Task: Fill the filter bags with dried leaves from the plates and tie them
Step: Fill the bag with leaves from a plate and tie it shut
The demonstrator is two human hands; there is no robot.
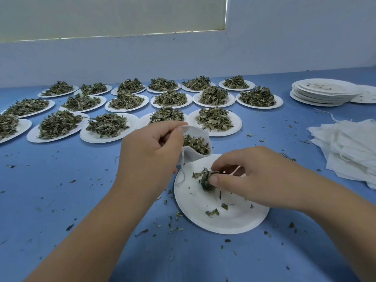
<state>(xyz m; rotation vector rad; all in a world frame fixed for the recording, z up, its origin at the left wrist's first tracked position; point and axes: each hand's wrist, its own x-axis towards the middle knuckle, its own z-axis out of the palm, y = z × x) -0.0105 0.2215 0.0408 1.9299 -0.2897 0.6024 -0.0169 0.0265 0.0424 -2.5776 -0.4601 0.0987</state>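
The left forearm [95, 231] enters from the lower left, bare, angled up and to the right. The left grip [150, 147] shows the back of the hand to the camera, fingers curled, with thumb and forefinger pinching the rim of the filter bag [194, 156] so that its mouth is open. The right forearm [333, 204] enters from the lower right, bare, angled up and to the left. The right grip [252, 171] is palm down, fingers arched, with thumb [215, 180] and fingertips closed on a clump of dried leaves [204, 177]. The two grips are near each other, not touching.
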